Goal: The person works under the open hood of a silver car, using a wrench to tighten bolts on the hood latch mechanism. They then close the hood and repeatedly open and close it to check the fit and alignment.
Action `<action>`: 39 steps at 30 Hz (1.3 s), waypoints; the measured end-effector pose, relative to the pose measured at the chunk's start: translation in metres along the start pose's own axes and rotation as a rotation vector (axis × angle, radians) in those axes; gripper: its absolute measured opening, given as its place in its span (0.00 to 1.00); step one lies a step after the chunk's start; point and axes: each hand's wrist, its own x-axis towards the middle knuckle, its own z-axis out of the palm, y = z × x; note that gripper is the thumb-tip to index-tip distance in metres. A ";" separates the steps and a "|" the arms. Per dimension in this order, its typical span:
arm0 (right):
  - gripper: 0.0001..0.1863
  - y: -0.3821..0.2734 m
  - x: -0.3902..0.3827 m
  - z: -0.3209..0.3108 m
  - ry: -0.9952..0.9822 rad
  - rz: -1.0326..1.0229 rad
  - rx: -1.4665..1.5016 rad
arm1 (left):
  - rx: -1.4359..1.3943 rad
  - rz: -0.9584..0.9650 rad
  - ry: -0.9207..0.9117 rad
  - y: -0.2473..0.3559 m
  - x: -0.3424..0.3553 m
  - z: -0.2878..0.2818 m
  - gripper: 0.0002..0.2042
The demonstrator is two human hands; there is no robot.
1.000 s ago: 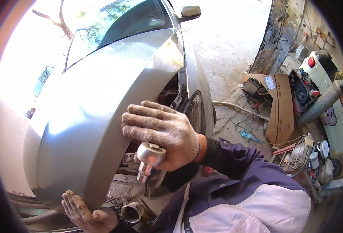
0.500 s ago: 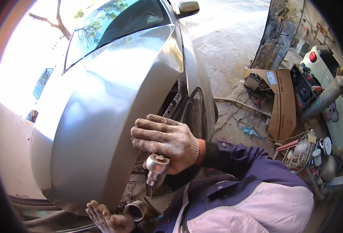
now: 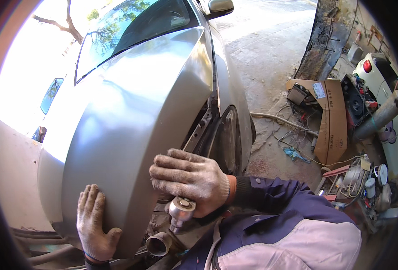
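A silver car hood (image 3: 113, 121) stands tilted in front of me. My left hand (image 3: 95, 227), in a dusty knit glove, lies flat on its near left part with the fingers stretched out. My right hand (image 3: 192, 177), gloved as well, rests its long fingers along the hood's right edge. A ratchet wrench (image 3: 182, 208) with a round metal head sits under that palm, held at the thumb side; the grip itself is hidden. Just below it is a round metal pipe end (image 3: 159, 244). The headlight (image 3: 228, 135) and open gap of the engine bay lie beyond my right hand.
To the right are a cardboard box (image 3: 331, 126), tangled cables and a hose (image 3: 284, 122) on the dusty floor. Cans and tools (image 3: 370, 184) crowd the right side. A pale wall or panel (image 3: 14, 175) borders the hood on the left; a rusty post (image 3: 327, 40) stands farther back.
My left hand has risen from below the hood's near edge and now lies on its surface. My right hand, with the ratchet wrench, has shifted slightly downward.
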 end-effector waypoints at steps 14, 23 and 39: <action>0.26 0.009 -0.049 0.004 -0.137 0.089 0.022 | -0.017 0.043 0.036 -0.012 -0.025 0.094 0.41; 0.30 0.023 -0.086 0.016 -0.234 0.137 0.038 | -0.049 0.057 0.100 -0.013 -0.032 0.162 0.38; 0.26 0.027 -0.107 0.025 -0.403 0.248 0.020 | -0.091 0.050 0.173 -0.017 -0.037 0.222 0.32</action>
